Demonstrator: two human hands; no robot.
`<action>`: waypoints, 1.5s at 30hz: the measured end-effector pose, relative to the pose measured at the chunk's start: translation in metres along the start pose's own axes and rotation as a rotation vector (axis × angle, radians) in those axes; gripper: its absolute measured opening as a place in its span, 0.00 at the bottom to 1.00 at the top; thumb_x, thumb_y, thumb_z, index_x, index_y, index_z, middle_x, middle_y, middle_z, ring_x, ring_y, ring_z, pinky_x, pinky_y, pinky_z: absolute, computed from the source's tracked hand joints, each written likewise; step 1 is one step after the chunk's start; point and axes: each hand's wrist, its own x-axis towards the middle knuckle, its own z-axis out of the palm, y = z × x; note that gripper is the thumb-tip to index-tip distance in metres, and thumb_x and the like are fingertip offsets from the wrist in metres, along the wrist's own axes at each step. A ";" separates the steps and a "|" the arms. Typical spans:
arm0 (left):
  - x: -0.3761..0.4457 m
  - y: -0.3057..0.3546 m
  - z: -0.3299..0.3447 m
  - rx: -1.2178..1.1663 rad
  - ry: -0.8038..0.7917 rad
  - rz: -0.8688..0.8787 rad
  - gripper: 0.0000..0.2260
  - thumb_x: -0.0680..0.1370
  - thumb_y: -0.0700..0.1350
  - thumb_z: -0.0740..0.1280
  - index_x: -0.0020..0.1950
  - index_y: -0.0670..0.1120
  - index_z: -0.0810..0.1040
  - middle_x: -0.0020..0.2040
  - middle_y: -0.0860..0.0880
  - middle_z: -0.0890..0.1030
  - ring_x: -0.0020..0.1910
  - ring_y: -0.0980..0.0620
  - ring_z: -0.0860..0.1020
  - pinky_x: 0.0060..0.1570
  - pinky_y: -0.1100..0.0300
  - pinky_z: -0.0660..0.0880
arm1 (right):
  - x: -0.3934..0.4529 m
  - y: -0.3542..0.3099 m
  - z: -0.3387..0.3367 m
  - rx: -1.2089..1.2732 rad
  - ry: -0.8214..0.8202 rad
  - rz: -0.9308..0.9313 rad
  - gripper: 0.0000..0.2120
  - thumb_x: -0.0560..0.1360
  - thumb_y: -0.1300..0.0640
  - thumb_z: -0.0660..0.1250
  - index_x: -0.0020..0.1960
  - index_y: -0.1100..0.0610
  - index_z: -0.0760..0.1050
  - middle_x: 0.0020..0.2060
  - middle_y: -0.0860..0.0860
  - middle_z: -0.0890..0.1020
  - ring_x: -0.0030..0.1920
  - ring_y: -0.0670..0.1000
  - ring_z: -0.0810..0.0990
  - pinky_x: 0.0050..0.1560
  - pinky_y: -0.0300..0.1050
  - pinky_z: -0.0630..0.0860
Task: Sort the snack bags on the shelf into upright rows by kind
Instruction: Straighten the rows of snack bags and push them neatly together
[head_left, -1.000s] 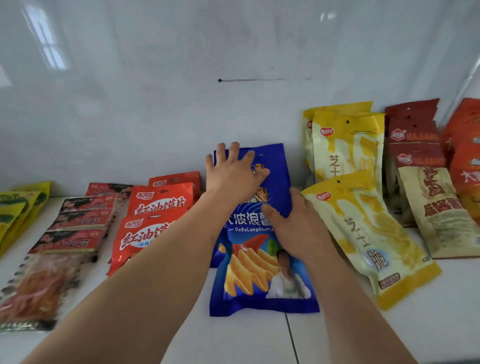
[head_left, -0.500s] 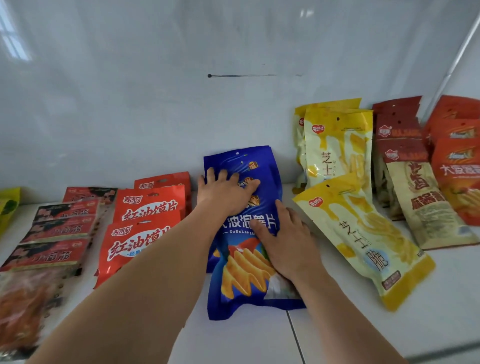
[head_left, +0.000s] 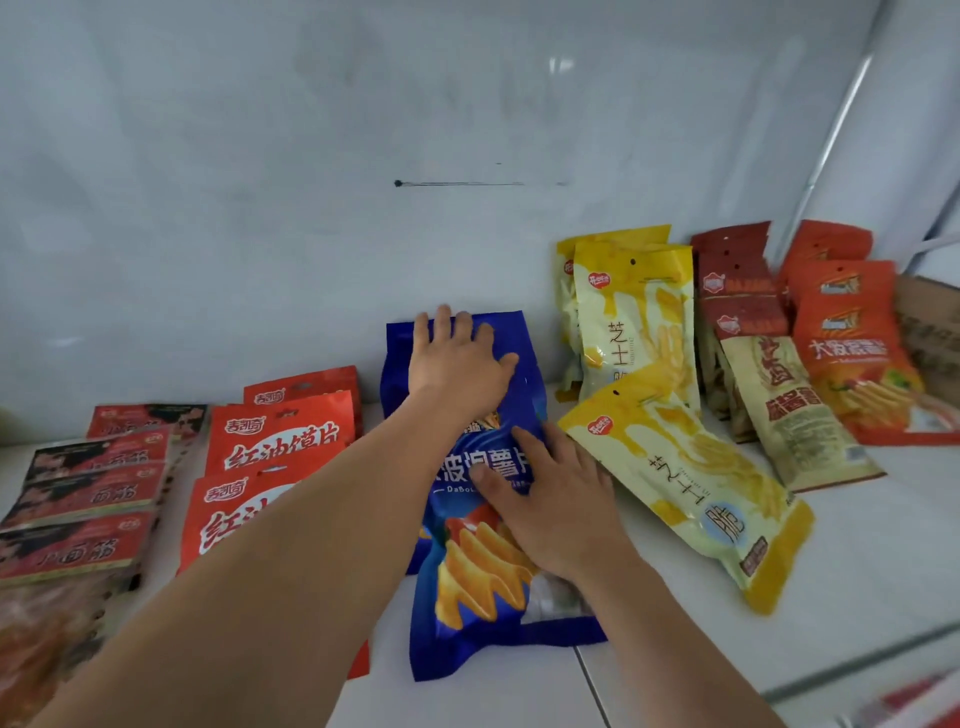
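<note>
Pinyin "DaBo…" shows mid-frame on the blue chip bag (head_left: 467, 639) under your flat, open-fingered left hand (head_left: 457, 364) and right hand (head_left: 550, 504), neither gripping.

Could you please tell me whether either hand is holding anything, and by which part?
Neither grips anything: the left hand lies flat on the rear blue bag's top, the right hand flat on the front blue bag's middle.

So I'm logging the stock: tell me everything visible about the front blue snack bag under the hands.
The blue snack bag is glossy plastic, printed with orange wavy chips and white lettering. It lies tilted back on the white shelf, overlapping another blue bag behind. The right hand presses flat on its middle; the left hand rests on the rear bag.
</note>
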 end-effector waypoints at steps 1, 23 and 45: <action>0.002 0.003 0.002 -0.045 -0.019 -0.002 0.32 0.83 0.64 0.45 0.82 0.48 0.57 0.83 0.45 0.54 0.82 0.41 0.45 0.78 0.41 0.43 | -0.001 0.000 0.003 0.005 -0.007 0.010 0.40 0.73 0.24 0.47 0.80 0.42 0.52 0.81 0.49 0.53 0.80 0.55 0.51 0.78 0.57 0.51; 0.006 0.036 -0.008 -0.103 0.016 -0.115 0.26 0.84 0.59 0.50 0.74 0.44 0.69 0.75 0.42 0.70 0.76 0.41 0.64 0.74 0.43 0.61 | 0.006 0.046 -0.063 0.198 0.331 -0.110 0.20 0.80 0.39 0.59 0.65 0.49 0.76 0.61 0.47 0.78 0.61 0.49 0.76 0.57 0.46 0.72; 0.016 0.151 -0.019 -0.182 -0.072 -0.255 0.25 0.85 0.40 0.56 0.80 0.45 0.52 0.61 0.38 0.76 0.56 0.42 0.80 0.54 0.50 0.80 | 0.058 0.199 -0.094 0.469 0.130 0.136 0.32 0.74 0.34 0.65 0.72 0.51 0.65 0.64 0.52 0.75 0.62 0.58 0.77 0.60 0.58 0.75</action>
